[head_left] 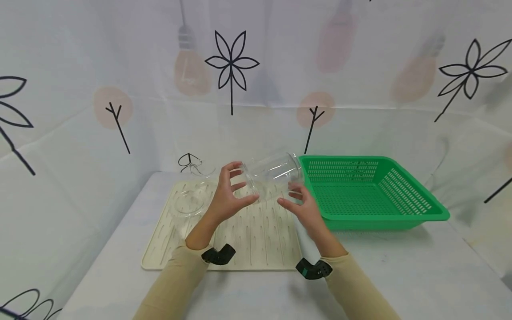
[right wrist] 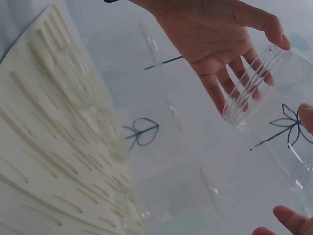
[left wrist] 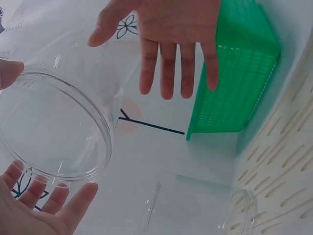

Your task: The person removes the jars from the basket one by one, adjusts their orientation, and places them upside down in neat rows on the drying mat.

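A clear cylindrical jar (head_left: 274, 171) is held in the air above the cream ridged mat (head_left: 260, 249), tilted nearly onto its side. My left hand (head_left: 228, 198) grips its left end, thumb on one side of the rim and fingertips on the other, as the left wrist view shows. Beside the jar's right end, my right hand (head_left: 306, 209) has its fingers spread; in the left wrist view its palm (left wrist: 178, 22) faces the jar with straight fingers. Whether it touches the jar I cannot tell. Another clear container (head_left: 190, 202) stands on the mat's left part.
A green plastic basket (head_left: 384, 218) with slotted walls stands right of the mat on the white-covered table (head_left: 372, 275). A printed white cloth (head_left: 264, 89) hangs behind. Each wrist carries a black strapped device (head_left: 314, 269).
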`<action>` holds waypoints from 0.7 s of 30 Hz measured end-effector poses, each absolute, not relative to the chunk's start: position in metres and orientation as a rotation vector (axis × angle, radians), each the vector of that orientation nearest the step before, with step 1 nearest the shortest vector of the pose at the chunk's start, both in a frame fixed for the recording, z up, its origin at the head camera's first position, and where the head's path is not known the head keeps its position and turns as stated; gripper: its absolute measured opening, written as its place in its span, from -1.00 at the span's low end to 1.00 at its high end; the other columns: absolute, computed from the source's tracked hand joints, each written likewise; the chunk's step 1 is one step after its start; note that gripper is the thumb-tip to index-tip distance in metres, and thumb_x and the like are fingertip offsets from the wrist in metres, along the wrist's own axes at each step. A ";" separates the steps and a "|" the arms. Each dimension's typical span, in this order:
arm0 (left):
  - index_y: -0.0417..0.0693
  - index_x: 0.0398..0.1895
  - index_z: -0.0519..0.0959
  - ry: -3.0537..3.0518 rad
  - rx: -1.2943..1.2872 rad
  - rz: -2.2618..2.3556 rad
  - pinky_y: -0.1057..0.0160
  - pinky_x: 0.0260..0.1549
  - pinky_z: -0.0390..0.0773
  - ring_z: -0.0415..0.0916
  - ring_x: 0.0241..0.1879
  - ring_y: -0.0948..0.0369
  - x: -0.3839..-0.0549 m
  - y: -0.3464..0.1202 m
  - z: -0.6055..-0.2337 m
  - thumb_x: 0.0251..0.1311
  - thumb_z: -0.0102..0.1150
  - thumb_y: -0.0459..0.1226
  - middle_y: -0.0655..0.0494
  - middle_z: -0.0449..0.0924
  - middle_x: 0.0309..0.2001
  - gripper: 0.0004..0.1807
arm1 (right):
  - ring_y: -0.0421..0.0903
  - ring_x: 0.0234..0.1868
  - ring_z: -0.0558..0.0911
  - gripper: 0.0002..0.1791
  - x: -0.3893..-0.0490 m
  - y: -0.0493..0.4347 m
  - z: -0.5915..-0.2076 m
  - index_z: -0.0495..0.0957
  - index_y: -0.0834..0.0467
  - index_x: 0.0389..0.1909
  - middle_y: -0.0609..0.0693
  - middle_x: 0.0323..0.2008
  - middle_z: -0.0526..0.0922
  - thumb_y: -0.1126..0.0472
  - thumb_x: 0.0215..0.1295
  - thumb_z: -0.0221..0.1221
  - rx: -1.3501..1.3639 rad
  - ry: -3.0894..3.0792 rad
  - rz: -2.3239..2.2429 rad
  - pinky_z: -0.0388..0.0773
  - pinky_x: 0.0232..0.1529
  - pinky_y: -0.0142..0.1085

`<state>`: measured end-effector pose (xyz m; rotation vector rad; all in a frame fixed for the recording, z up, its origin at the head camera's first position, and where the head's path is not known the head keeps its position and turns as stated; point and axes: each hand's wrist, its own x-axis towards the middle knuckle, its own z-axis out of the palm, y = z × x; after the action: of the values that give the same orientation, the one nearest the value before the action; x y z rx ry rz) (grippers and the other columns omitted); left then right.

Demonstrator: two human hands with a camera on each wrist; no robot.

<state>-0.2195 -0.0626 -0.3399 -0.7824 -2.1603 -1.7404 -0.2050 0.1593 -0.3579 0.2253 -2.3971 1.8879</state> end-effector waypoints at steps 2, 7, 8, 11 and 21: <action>-0.09 0.34 0.00 -2.161 -0.789 -1.751 0.08 0.01 0.46 0.20 0.23 0.01 -0.219 -0.062 -0.339 -0.05 0.35 -0.35 -0.01 0.05 0.30 -0.08 | 0.12 0.27 0.23 -0.31 -0.205 0.158 -0.359 0.20 0.24 0.29 0.19 0.28 0.22 0.20 0.17 0.25 0.258 -2.409 1.889 0.28 0.18 0.05; -0.17 0.36 -0.06 -2.169 -0.803 -1.795 0.00 0.05 0.41 0.12 0.26 -0.08 -0.219 -0.063 -0.340 -0.05 0.32 -0.42 -0.13 -0.02 0.33 -0.05 | 0.10 0.27 0.22 -0.35 -0.203 0.157 -0.354 0.20 0.23 0.29 0.17 0.28 0.22 0.23 0.21 0.21 0.331 -2.376 1.924 0.27 0.18 0.04; -0.20 0.36 -0.07 -2.165 -0.808 -1.801 -0.01 0.07 0.40 0.11 0.27 -0.09 -0.220 -0.063 -0.340 -0.04 0.32 -0.42 -0.14 -0.02 0.32 -0.05 | 0.10 0.27 0.22 -0.35 -0.203 0.156 -0.353 0.20 0.23 0.29 0.18 0.28 0.23 0.23 0.21 0.20 0.342 -2.367 1.927 0.27 0.18 0.04; -0.20 0.35 -0.05 -2.170 -0.820 -1.807 -0.02 0.07 0.39 0.13 0.25 -0.08 -0.220 -0.064 -0.340 -0.02 0.31 -0.40 -0.14 0.01 0.31 -0.08 | 0.10 0.26 0.23 -0.36 -0.203 0.157 -0.350 0.19 0.27 0.28 0.19 0.26 0.24 0.27 0.21 0.19 0.371 -2.329 1.939 0.28 0.18 0.01; -0.06 0.34 0.00 -2.284 -0.853 -1.749 -0.01 0.14 0.32 0.20 0.24 0.05 -0.221 -0.066 -0.346 -0.01 0.36 -0.20 0.00 0.05 0.32 -0.09 | 0.12 0.19 0.29 -0.35 -0.206 0.161 -0.335 0.17 0.32 0.23 0.18 0.17 0.30 0.35 0.14 0.20 0.448 -2.226 1.939 0.32 0.12 -0.08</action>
<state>-0.2212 -0.0660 -0.3455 -0.8531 -2.2838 -1.7491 -0.2058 0.1609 -0.3352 0.4481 -2.2263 1.9392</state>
